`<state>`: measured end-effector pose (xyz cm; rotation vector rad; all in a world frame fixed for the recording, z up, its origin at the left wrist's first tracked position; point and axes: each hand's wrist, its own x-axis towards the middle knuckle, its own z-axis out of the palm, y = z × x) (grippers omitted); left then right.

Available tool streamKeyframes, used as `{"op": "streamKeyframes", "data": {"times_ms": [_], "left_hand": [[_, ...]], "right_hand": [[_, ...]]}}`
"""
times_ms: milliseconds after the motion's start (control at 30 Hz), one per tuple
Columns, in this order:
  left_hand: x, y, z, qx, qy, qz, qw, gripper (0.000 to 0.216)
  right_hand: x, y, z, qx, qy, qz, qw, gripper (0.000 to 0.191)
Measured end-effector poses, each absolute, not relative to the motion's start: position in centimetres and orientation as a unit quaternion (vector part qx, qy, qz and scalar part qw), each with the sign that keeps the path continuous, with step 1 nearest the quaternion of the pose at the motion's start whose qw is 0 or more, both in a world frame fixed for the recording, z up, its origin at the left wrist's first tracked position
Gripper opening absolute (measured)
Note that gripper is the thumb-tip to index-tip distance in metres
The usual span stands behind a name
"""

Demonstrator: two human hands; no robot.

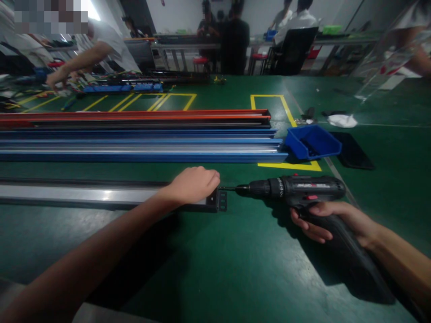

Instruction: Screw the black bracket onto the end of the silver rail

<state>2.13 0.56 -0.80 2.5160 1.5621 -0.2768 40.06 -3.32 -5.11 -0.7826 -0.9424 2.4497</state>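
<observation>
A black cordless drill [310,186] lies level in my right hand [323,220], whose fingers wrap round its handle. Its long bit [229,188] points left and reaches the end of a long black rail with a silver face [111,194]. My left hand [195,184] is closed over the right end of that rail, with the knuckles up and the fingertips hidden on the far side. A small slotted black bracket [222,202] sticks out from the rail's end, just below the bit.
Behind the rail lie long blue channels [202,157] and an orange channel [202,114]. A blue bin [314,141] with small dark parts stands at their right ends, beside a dark flat object [353,150]. Across the green table, a co-worker's arm [84,58] reaches over wiring.
</observation>
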Motion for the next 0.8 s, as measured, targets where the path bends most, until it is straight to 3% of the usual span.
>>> {"op": "streamKeyframes", "data": {"times_ms": [800], "left_hand": [[1.91,0.52,-0.92,0.855,0.507,-0.085,0.074,0.048]], "right_hand": [[40.14,-3.50,-4.67,-0.308,-0.326,0.871,0.200,0.029]]}}
